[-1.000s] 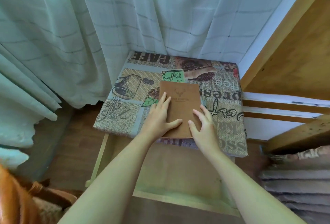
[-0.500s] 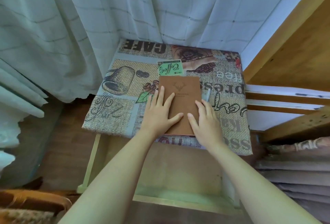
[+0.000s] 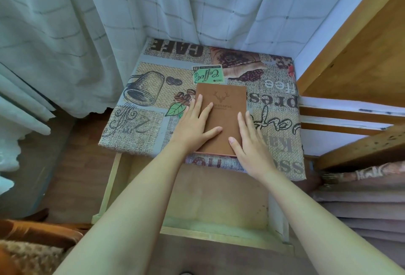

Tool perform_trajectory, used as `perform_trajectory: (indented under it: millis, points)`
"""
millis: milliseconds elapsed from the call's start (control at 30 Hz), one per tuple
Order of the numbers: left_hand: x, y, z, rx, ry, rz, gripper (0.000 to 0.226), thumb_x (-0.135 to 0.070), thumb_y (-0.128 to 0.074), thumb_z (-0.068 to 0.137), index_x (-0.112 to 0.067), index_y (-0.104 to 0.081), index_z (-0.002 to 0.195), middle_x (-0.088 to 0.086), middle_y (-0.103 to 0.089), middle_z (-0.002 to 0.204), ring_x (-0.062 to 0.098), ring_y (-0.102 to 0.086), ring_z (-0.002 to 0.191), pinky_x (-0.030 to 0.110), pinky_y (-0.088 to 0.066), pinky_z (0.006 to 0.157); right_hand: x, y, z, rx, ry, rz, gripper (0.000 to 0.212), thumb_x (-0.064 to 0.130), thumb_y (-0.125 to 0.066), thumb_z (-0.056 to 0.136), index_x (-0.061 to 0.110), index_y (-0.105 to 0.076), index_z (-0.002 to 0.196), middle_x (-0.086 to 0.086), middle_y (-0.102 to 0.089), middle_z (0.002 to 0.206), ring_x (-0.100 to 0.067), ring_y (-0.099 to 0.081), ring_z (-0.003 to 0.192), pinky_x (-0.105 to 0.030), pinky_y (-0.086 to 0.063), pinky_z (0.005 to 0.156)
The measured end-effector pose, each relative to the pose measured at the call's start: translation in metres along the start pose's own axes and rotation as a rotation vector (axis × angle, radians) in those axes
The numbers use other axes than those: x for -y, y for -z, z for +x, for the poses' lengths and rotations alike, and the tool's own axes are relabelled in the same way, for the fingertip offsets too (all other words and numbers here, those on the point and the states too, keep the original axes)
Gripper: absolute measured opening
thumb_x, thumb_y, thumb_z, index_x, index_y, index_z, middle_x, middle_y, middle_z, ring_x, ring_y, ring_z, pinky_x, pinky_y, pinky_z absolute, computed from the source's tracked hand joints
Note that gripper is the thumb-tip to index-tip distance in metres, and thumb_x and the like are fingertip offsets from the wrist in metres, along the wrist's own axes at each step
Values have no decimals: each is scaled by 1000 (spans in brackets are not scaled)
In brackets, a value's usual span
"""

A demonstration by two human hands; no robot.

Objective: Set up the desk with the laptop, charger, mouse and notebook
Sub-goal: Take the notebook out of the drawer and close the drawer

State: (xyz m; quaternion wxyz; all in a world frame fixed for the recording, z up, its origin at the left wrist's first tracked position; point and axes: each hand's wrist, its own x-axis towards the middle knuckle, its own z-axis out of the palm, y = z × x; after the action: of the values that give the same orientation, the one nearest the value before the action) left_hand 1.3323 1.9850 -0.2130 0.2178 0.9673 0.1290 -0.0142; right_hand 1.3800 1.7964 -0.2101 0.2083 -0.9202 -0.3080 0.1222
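Notebook [image 3: 221, 119], a flat rectangle in matte brown leather-look cover stamped with a deer head, lies near the desk's [image 3: 135, 134] front edge on coarse burlap-print cloth. Left hand [image 3: 195, 125] rests flat, fingers spread, on it; right hand [image 3: 249, 145] lies open along its right edge.

Your notebook [image 3: 221, 119] is plain brown with a darker stag's head stamped on its cover. The cloth [image 3: 276, 108] under it is a burlap-toned patchwork printed with black lettering, brown coffee beans, a sketched mug, green leaves and 1 green label. The curtain [image 3: 131, 22] is pale mint-white, crossed by thin grey checks.
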Motion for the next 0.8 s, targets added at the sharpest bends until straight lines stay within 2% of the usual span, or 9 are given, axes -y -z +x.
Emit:
perform_trajectory:
  millis: [200, 367, 533, 633, 800]
  points:
    - [-10, -5, -27, -92, 30, 117, 67, -56, -37, 95, -20, -25, 150, 7, -10, 161, 27, -12, 147, 41, -15, 118, 6, -1, -18, -42, -13, -58, 61, 44, -33, 98, 25, -7, 151, -2, 1, 161, -20, -5, 147, -40, -6, 119]
    - [-21, -18, -80, -210, 133, -34, 58, -45, -48, 94, -19, -37, 145, 4, -22, 159, 24, -26, 143, 42, -23, 113, 14, 3, -41, -46, 48, -146, 56, 41, -34, 99, 20, -21, 149, -4, -7, 160, -21, -6, 147, -40, -5, 119]
    - [-32, -41, -137, -264, 212, -113, 61, -41, -49, 94, -22, -29, 149, 0, -15, 160, 14, -16, 146, 40, -15, 116, 36, -8, -46, 16, 205, -283, 58, 41, -34, 99, 18, -19, 150, -5, -6, 160, -23, -1, 147, -44, -3, 119]
    - [-35, -53, -157, -284, 299, -115, 62, -40, -46, 96, -20, -24, 150, -4, -13, 161, 12, -9, 147, 44, -9, 117, 51, -20, -48, 57, 292, -367, 60, 45, -31, 98, 20, -16, 151, -3, -3, 161, -23, 1, 147, -49, -3, 118]
    - [-35, -79, -196, -338, 647, -86, 71, -43, -44, 95, -17, -12, 153, -1, 0, 162, 14, 5, 148, 55, 2, 115, 58, -37, -44, 92, 238, -445, 65, 52, -27, 97, 25, -3, 151, -3, 6, 161, -28, 6, 147, -62, -3, 113]
